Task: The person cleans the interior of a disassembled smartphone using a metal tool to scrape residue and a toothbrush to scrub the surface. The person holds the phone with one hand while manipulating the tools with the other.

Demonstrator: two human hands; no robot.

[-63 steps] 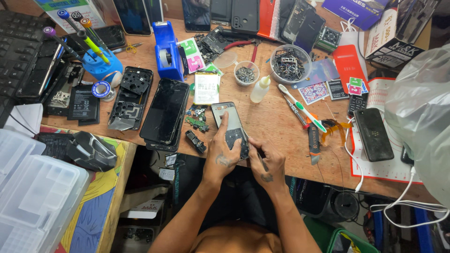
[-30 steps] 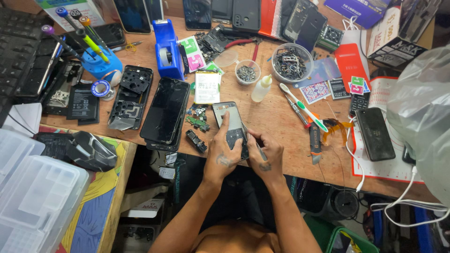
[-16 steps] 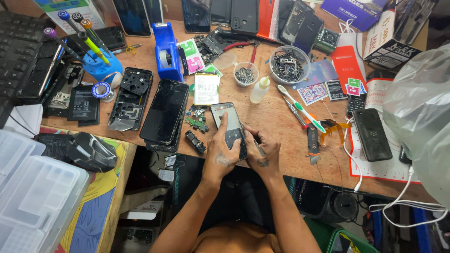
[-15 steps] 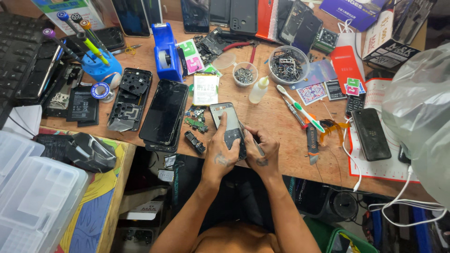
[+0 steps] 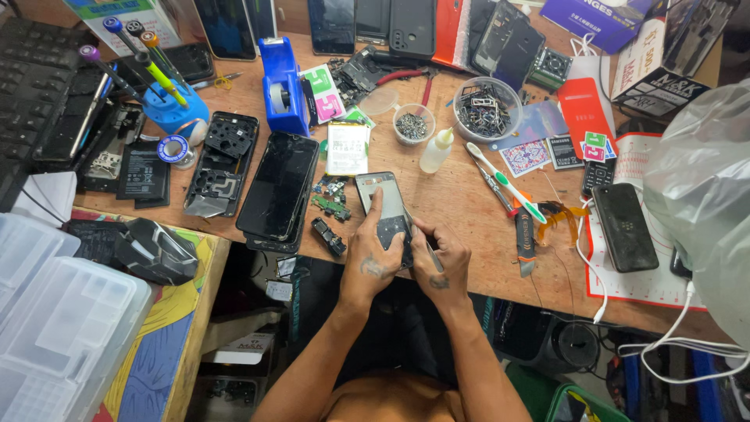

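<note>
An opened grey phone [image 5: 385, 202] lies at the near edge of the wooden workbench [image 5: 461, 187]. My left hand [image 5: 369, 254] presses down on its lower part, index finger stretched along the phone. Beside it my right hand [image 5: 440, 262] grips a thin metal tool [image 5: 426, 248] with the tip at the phone's lower end. Small circuit boards [image 5: 331, 205] and a black part [image 5: 328, 236] sit just left of the phone. A black phone screen [image 5: 279, 186] lies further left.
Two clear bowls of screws and parts [image 5: 486, 108], a small dropper bottle [image 5: 437, 150], a toothbrush [image 5: 506, 181], a blue tape dispenser [image 5: 283, 86], a blue screwdriver stand [image 5: 173, 101], a black phone [image 5: 624, 227] on a red-edged mat, a plastic bag [image 5: 703, 187], clear storage boxes [image 5: 55, 320].
My right hand has shifted slightly toward the phone's lower end, closing in next to my left hand. The phone and left hand stay in place.
</note>
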